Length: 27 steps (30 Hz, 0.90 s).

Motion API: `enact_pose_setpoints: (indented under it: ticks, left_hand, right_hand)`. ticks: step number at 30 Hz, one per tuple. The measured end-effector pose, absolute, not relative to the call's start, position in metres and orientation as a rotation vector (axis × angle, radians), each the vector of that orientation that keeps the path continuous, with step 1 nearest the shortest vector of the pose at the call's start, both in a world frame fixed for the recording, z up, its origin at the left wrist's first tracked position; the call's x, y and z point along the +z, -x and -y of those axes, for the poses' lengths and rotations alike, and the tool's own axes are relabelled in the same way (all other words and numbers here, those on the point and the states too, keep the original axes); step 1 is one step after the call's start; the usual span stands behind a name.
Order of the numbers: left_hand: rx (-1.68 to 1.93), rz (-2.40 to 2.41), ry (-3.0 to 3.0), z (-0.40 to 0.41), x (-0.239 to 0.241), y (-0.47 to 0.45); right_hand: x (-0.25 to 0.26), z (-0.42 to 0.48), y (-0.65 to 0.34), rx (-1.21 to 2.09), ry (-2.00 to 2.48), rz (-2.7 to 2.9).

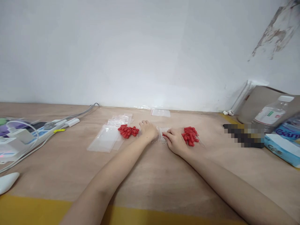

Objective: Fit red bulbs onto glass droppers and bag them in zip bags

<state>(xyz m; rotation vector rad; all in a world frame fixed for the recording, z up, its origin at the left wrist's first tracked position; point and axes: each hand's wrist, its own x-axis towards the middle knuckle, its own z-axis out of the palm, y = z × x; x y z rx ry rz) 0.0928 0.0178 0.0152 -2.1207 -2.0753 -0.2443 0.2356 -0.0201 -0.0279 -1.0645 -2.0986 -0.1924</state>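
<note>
A row of thin clear tubes (161,135) lies on the table between my hands. My left hand (148,130) rests over the left part of this row with its fingers spread, and part of the row is hidden beneath it. My right hand (176,141) is closed at the row's right end, with a small red rubber bulb (163,134) showing at its fingertips. A pile of red rubber bulbs (127,131) sits left of my left hand. Just beyond my right hand is another red pile (190,136), with thin clear stems sticking out on its right.
Clear zip bags (103,139) lie overlapped at left, and another clear bag (160,112) is near the wall. A power strip (43,132) with cables stands far left, above a white object (8,182). A plastic bottle (272,114) and a blue tissue pack (282,151) are at right.
</note>
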Motion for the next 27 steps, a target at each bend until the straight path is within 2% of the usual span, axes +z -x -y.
enact_pose_setpoints:
  ticks: [7, 14, 27]
  left_hand:
    - [-0.422, 1.816, 2.272, -0.003, 0.026, -0.071]
    - [-0.81, 1.032, 2.546, 0.02, -0.01, -0.017]
    - [-0.753, 0.899, 2.554, 0.024, -0.014, -0.019]
  right_hand:
    - [-0.028, 0.025, -0.24, -0.131, 1.052, 2.054]
    - [-0.029, 0.027, -0.237, 0.007, 0.971, 2.063]
    - [-0.022, 0.04, -0.233, 0.058, 0.887, 2.074]
